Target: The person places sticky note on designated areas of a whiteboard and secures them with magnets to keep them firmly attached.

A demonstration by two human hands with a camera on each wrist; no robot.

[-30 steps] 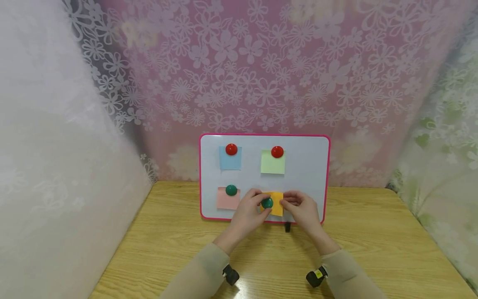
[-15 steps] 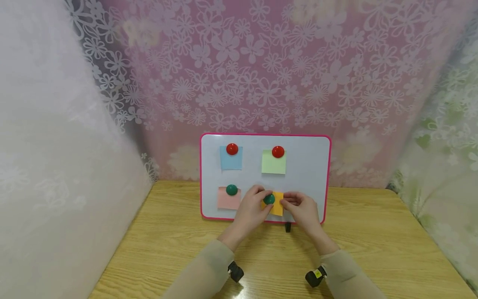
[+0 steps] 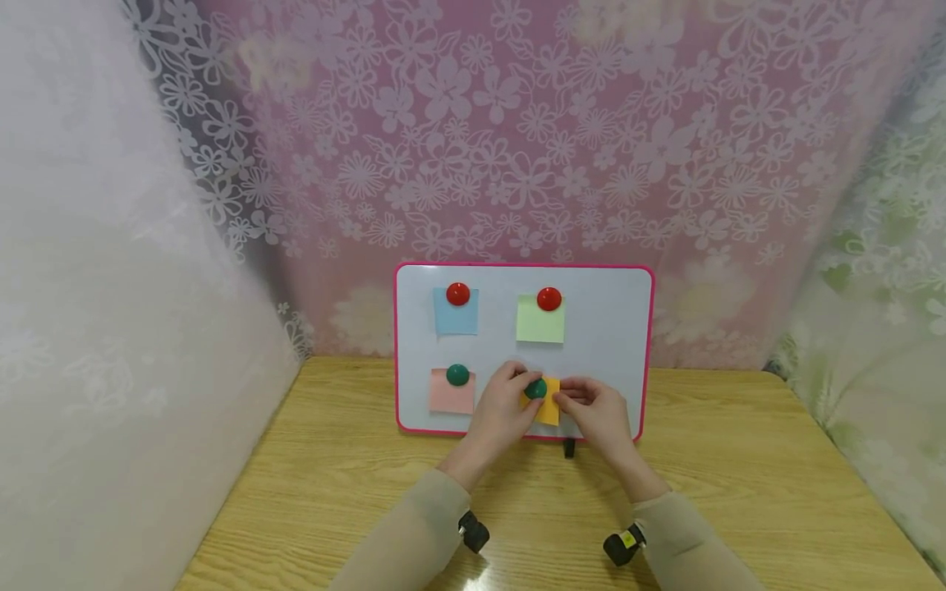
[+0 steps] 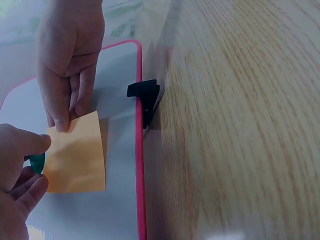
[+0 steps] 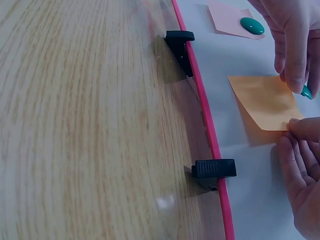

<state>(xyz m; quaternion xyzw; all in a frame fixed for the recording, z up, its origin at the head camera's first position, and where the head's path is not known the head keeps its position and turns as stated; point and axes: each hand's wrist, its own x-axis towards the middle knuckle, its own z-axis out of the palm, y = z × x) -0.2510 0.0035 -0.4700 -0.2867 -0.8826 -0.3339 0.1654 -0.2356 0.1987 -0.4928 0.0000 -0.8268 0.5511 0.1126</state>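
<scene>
My left hand (image 3: 502, 406) pinches a green round magnet (image 3: 535, 388) between thumb and fingers, at the upper part of an orange sticky note (image 3: 548, 410). With thumb and fingertips my right hand (image 3: 600, 412) grips the right edge of that note. Both hands are at the lower middle of a pink-framed whiteboard (image 3: 606, 328). In the left wrist view the orange note (image 4: 77, 155) lies over the board, its lower edge standing off the surface. The right wrist view has the left hand's magnet (image 5: 306, 92) mostly covered by fingers.
A blue note (image 3: 456, 318) and a green note (image 3: 539, 324) hang above under red magnets. A pink note (image 3: 451, 398) with a green magnet is at lower left. Black feet (image 5: 214, 168) prop the board on the wooden table (image 3: 347, 460).
My left hand has slid the green magnet slightly up and to the right over the orange note. The right hand stays on the note's edge.
</scene>
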